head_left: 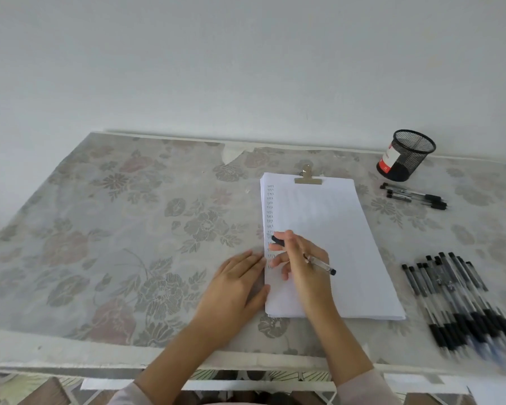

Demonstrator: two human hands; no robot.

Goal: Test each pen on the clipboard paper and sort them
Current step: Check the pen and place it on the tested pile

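Since the pen [319, 263] looks light, stiff and kinda slick, the right-hand grip [301, 258] pinches it low on its dark rubbery sleeve, tip at the left margin of the paper [333, 229], while the left-hand grip [234, 287] lies flat, fingers straight, alongside.

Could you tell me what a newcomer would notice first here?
Most likely the right hand holding a pen at the left margin of the clipped paper, with the left hand flat at its edge. Next, the big row of pens at right, nearer than the mesh cup.
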